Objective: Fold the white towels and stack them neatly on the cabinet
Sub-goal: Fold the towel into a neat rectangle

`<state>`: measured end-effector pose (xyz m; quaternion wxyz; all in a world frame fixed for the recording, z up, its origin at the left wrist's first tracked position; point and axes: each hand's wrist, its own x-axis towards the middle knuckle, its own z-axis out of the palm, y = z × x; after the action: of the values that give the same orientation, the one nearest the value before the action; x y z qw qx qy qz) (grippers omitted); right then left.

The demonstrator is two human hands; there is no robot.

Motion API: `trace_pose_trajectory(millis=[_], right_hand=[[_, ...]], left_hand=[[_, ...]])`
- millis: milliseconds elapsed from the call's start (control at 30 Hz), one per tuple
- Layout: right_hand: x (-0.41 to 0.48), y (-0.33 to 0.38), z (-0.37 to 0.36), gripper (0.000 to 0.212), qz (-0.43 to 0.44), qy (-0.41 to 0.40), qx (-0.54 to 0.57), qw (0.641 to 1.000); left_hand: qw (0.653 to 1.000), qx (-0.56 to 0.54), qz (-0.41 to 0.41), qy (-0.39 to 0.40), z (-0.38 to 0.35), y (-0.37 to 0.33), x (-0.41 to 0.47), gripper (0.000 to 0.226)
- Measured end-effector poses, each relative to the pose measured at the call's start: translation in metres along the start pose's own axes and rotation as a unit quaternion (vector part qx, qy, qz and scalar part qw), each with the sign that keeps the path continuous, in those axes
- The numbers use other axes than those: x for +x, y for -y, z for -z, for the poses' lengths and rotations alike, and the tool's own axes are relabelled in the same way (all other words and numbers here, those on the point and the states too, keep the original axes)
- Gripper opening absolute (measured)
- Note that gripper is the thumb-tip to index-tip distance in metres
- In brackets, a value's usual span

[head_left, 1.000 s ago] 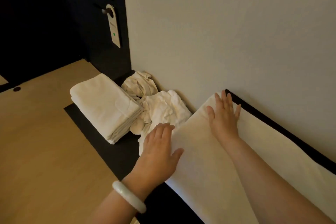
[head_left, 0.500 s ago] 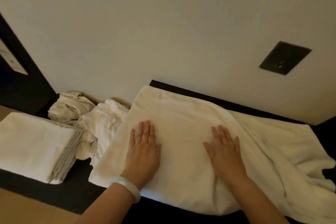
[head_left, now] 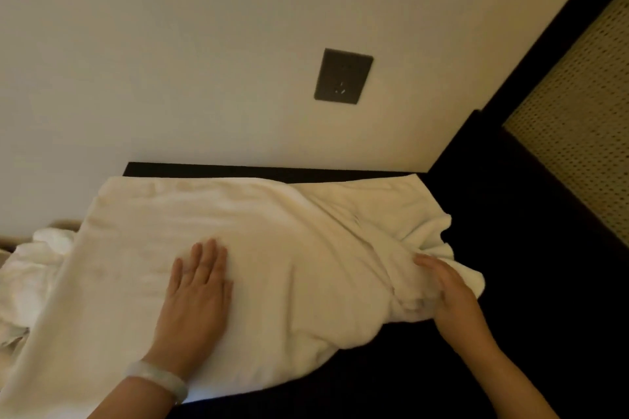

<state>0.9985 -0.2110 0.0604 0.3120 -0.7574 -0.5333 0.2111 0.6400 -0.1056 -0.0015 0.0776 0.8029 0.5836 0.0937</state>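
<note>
A large white towel (head_left: 272, 248) lies spread over the dark cabinet top (head_left: 510, 299), smooth on the left and bunched into folds at its right end. My left hand (head_left: 197, 292) presses flat on the towel's left half, fingers straight, a pale bangle on the wrist. My right hand (head_left: 446, 292) rests at the crumpled right end, fingers reaching under a fold; whether they grip the cloth is unclear. Crumpled white towels (head_left: 30, 269) lie at the far left, partly under the spread towel.
A pale wall runs along the back of the cabinet, with a dark socket plate (head_left: 342, 75) above the towel. A dark frame and a perforated panel (head_left: 578, 133) stand at the right. Bare cabinet top shows right of the towel.
The view has swung right, so the folded stack has left the frame. My right hand slid from the towel's middle to its bunched right end. My left hand stayed flat on the towel.
</note>
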Motion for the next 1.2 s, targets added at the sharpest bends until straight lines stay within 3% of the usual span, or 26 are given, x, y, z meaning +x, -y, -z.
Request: trace_pose_trajectory(millis=[167, 233, 300, 400, 567, 733, 933, 1067, 1133, 1200], right_hand=[[0.012, -0.067, 0.043, 0.071, -0.097, -0.016, -0.184, 0.978], [0.020, -0.079, 0.049, 0.074, -0.161, 0.006, -0.076, 0.984], [0.025, -0.089, 0.054, 0.063, -0.183, 0.015, 0.017, 0.983], [0.024, -0.104, 0.060, 0.051, -0.159, 0.034, 0.108, 0.981], [0.011, -0.116, 0.061, 0.067, -0.117, 0.064, 0.130, 0.982], [0.013, -0.112, 0.060, 0.026, -0.067, -0.021, 0.094, 0.993], [0.021, -0.066, 0.076, 0.017, -0.014, 0.047, 0.246, 0.968], [0.036, -0.060, 0.074, 0.019, -0.012, 0.070, 0.141, 0.987], [0.049, -0.076, 0.075, 0.028, -0.054, 0.076, -0.023, 0.995], [0.059, -0.088, 0.080, 0.031, -0.113, 0.106, -0.258, 0.954]], left_hand=[[0.998, -0.005, -0.069, 0.003, -0.005, -0.057, -0.008, 0.070], [0.998, -0.010, -0.065, 0.015, -0.009, -0.063, -0.008, 0.072], [0.998, -0.009, -0.063, 0.011, -0.013, -0.062, -0.009, 0.080], [0.998, -0.005, -0.064, -0.017, -0.021, -0.060, -0.009, 0.090], [0.999, 0.004, -0.049, -0.009, -0.023, -0.063, -0.010, 0.091], [0.999, 0.007, -0.044, 0.002, -0.022, -0.064, -0.011, 0.085], [1.000, 0.014, -0.023, 0.007, -0.025, -0.070, -0.010, 0.068], [0.999, 0.004, -0.038, 0.024, -0.024, -0.074, 0.000, 0.052], [0.998, 0.002, -0.054, 0.018, -0.022, -0.072, -0.003, 0.061], [0.998, 0.002, -0.067, 0.018, -0.021, -0.068, -0.006, 0.073]])
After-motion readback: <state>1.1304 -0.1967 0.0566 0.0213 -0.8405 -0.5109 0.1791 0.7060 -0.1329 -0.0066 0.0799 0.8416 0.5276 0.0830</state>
